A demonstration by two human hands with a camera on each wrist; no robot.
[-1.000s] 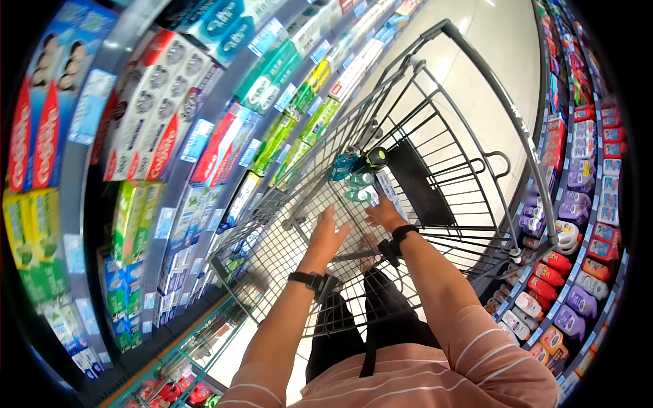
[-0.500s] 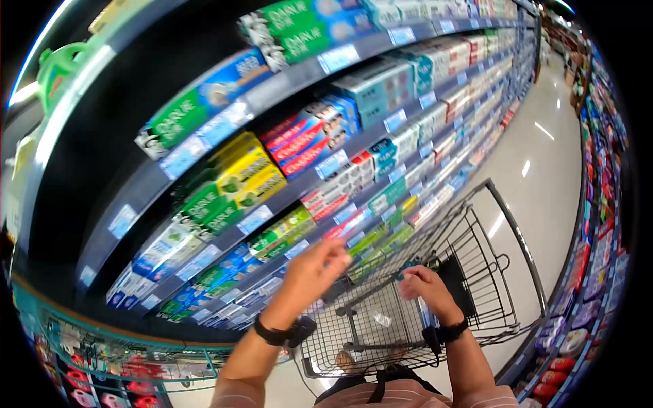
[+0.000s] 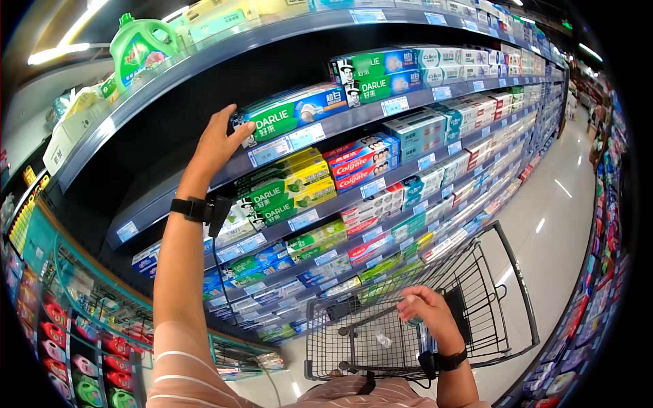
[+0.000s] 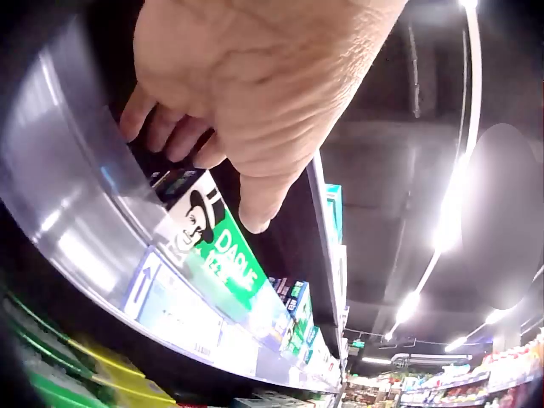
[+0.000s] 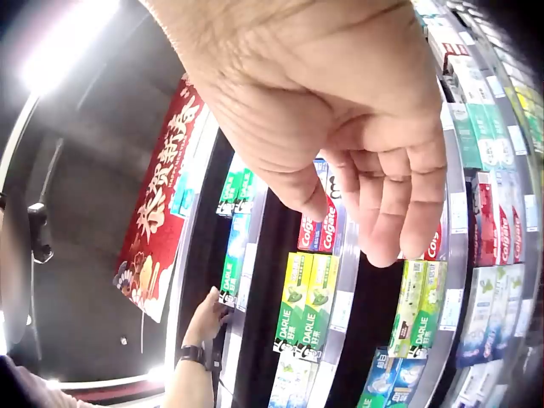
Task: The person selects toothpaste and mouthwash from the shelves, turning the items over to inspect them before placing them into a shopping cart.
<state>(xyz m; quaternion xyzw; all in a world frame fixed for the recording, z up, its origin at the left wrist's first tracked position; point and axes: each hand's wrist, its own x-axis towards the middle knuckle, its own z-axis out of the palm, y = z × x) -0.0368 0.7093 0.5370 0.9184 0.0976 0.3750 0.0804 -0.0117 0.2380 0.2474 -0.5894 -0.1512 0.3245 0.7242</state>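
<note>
My left hand (image 3: 219, 144) reaches to the near end of a green and blue Darlie toothpaste box (image 3: 289, 115) on an upper shelf. In the head view the thumb lies by the box's front corner, with the forefinger stretched toward its top. The left wrist view shows fingers (image 4: 178, 136) at the end of the box (image 4: 225, 246) and the thumb over its top edge. My right hand (image 3: 432, 314) hangs above the shopping cart (image 3: 367, 340), fingers loosely bent and holding nothing.
Yellow and green Darlie boxes (image 3: 292, 187) and red Colgate boxes (image 3: 360, 163) stand one shelf lower. A green detergent jug (image 3: 141, 51) is on the top shelf. The aisle floor (image 3: 554, 197) runs off to the right, beside another stocked shelf (image 3: 578, 299).
The view has swung up and left from the cart to the shelves. My left hand has risen from over the cart to the Darlie box; the right hand has stayed above the cart.
</note>
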